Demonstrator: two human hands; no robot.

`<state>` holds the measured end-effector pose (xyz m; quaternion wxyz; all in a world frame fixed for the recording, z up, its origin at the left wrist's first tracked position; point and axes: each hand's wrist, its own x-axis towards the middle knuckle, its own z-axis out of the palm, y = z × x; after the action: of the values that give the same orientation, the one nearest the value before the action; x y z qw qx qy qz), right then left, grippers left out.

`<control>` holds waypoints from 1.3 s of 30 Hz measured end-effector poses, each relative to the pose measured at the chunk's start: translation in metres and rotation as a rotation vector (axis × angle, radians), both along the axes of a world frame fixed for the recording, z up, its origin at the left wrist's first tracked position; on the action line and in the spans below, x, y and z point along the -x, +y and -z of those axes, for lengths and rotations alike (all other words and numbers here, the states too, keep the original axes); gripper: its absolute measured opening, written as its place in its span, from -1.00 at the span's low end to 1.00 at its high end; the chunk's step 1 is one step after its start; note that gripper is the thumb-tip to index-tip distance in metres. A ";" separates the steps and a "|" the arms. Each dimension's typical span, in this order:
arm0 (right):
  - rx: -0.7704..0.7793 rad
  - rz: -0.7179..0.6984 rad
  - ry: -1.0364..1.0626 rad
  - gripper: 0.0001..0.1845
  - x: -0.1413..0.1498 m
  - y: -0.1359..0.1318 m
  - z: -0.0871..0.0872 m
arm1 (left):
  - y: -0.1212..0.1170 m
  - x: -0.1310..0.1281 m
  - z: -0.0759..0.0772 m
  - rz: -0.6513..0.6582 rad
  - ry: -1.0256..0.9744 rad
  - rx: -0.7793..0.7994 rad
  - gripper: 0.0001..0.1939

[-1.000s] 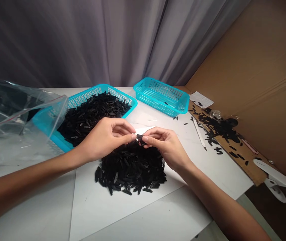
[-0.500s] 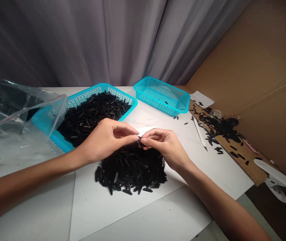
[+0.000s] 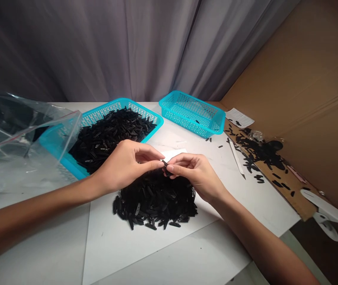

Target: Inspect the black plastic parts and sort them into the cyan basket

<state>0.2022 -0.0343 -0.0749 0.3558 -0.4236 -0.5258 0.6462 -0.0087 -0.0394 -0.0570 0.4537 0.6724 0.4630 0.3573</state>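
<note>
Small black plastic piece pinched at fingertips of both hands, long axis tilted up-left to down-right.
L hand & R hand nearly shut on it, just above black pile on white sheet.

We can't make out the small black piece between the left hand and the right hand; fingertips cover part of it. The clear plastic bag runs off the left edge, its dark contents blurred behind the film (no count possible). The white object is cut off at the right edge, and marks on the paper slip are too small to read.
</note>
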 end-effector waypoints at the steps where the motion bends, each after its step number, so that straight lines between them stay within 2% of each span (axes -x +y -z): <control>1: 0.004 -0.004 0.001 -0.75 0.000 0.000 0.000 | 0.000 0.000 0.000 -0.002 0.001 -0.001 -0.91; 11: 0.050 -0.034 0.005 -0.77 0.002 -0.002 0.001 | -0.003 -0.003 0.002 0.001 0.035 -0.055 -0.87; 17: 0.096 -0.044 0.074 -0.74 -0.001 0.001 0.004 | 0.003 0.001 -0.004 -0.033 0.086 -0.018 -0.91; 21: 0.131 -0.020 0.146 -0.78 -0.004 0.003 0.005 | 0.006 0.005 -0.005 0.036 0.120 0.049 -0.92; 26: 0.193 -0.051 0.207 -0.78 -0.003 0.002 0.003 | 0.003 0.003 -0.002 0.094 0.099 0.035 -0.92; 39: 0.122 -0.035 0.143 -0.68 0.001 -0.001 0.004 | -0.002 0.000 0.003 0.065 0.171 -0.061 -0.88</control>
<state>0.2012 -0.0356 -0.0784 0.3547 -0.3880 -0.4659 0.7117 -0.0089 -0.0418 -0.0601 0.4035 0.7286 0.4667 0.2976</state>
